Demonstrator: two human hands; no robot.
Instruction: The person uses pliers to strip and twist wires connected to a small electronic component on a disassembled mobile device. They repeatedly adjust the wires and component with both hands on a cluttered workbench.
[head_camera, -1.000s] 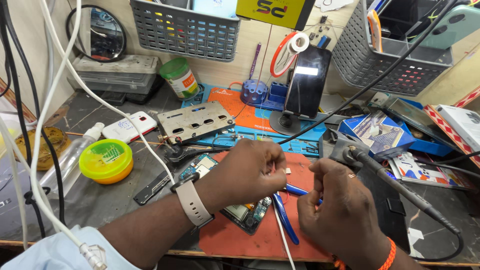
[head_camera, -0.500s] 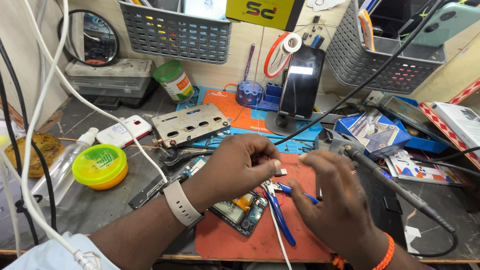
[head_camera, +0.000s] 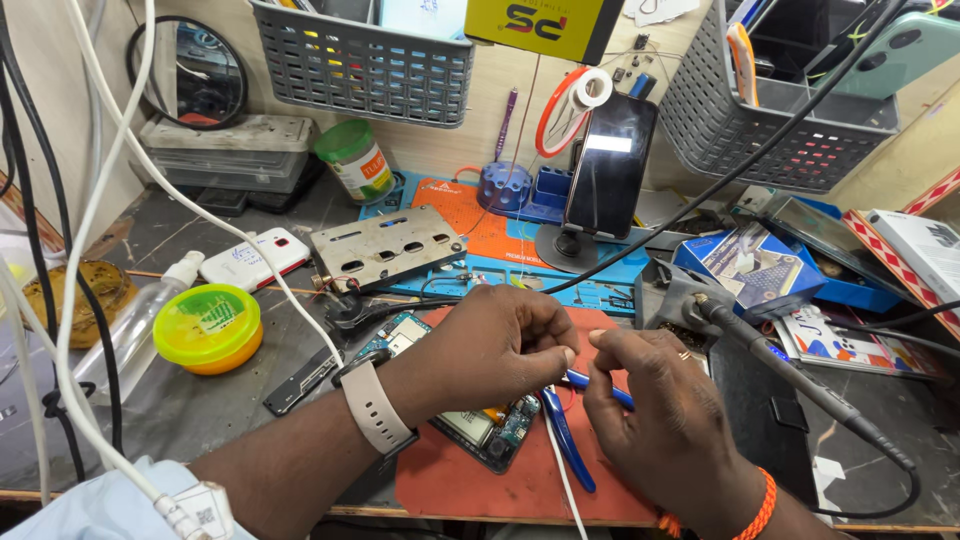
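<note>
A cluttered dark workbench (head_camera: 150, 400) carries a red rubber work mat (head_camera: 480, 480), and on it lies an opened phone with its green circuit board exposed (head_camera: 480, 425), partly under the left hand (head_camera: 500, 345). Blue-handled cutters (head_camera: 565, 440) rest just beside the board. The left hand's thumb and forefinger press together, apparently pinching something tiny that cannot be made out; the right hand (head_camera: 660, 410) curls close, fingertips nearly touching the left's, seemingly holding a thin white wire (head_camera: 562, 480) that trails toward the mat's near edge. Judging by the bare board, the repair looks midway: the phone is open, with reassembly not yet done
</note>
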